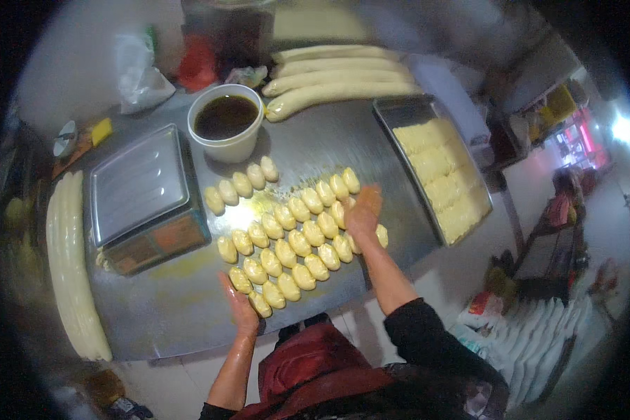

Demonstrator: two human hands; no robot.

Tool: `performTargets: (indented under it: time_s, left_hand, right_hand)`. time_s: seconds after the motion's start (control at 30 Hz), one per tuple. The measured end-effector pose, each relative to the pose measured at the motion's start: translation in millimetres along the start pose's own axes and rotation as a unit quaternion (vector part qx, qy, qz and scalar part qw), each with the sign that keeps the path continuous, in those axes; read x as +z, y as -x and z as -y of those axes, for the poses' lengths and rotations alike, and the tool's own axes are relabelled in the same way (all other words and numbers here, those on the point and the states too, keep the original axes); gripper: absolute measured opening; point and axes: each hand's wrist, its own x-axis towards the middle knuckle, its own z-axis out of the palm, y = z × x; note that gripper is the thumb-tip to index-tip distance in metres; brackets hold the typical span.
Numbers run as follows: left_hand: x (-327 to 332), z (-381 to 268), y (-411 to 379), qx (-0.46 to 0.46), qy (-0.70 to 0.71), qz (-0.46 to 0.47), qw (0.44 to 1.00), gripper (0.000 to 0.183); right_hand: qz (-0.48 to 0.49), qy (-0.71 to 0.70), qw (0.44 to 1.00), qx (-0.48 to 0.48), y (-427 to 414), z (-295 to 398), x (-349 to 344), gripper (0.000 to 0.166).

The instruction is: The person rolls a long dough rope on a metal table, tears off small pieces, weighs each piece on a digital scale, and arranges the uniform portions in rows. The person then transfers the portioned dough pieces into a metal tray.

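Note:
Several shiny yellow dough pieces (298, 243) lie in three slanting rows on the metal table (184, 310). At the left end of the rows, my left hand (241, 310) rests beside the outermost pieces, its fingers extended. My right hand (363, 215) lies at the right end, over or against some pieces and partly hiding them; its fingers point away from me. Neither hand is closed around a piece. A shorter row of paler dough pieces (242, 184) sits behind the others, near a white tub (232, 147) of dark liquid.
Long dough rolls (341, 94) lie at the back, and more rolls (73, 268) along the left edge. A lidded metal container (142, 184) stands at left. On the right is a metal tray (409, 163) of flat dough pieces (446, 178). A plastic bag (139, 79) stands back left.

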Motion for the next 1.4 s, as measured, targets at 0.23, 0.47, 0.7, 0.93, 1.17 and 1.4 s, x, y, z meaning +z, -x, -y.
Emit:
performTargets:
  time_s: [0.23,0.47,0.7,0.93,1.17,1.4]
  left_hand:
    - [1.4,14.4,-5.8,-0.017,0.096,0.013,0.995,0.084]
    - [-15.5,9.1,-2.0,-0.007,0.13,0.014,0.991,0.076]
    - [-19.5,25.5,-8.0,-0.048,0.274,0.015,0.96,0.072]
    - [-5.1,1.2,-3.8,-0.035,0.144,0.011,0.989,0.076]
    - [29.6,-28.7,14.4,0.153,-0.41,0.069,0.896,0.071]
    - [169.5,-86.3,-19.9,0.36,-0.375,0.307,0.797,0.068]
  right_hand:
    - [0.19,-0.069,0.895,-0.397,146.2,133.3,73.5,0.075]
    - [-0.094,0.049,0.994,0.006,-64.5,35.2,39.1,0.066]
    - [0.188,-0.056,0.963,-0.187,97.0,191.6,95.9,0.064]
    - [0.144,0.024,0.937,-0.317,129.4,33.3,25.6,0.077]
    - [0.012,0.093,0.993,-0.07,34.3,-39.2,-50.3,0.065]
    - [-0.091,0.028,0.992,0.086,66.4,-90.3,-58.6,0.041]
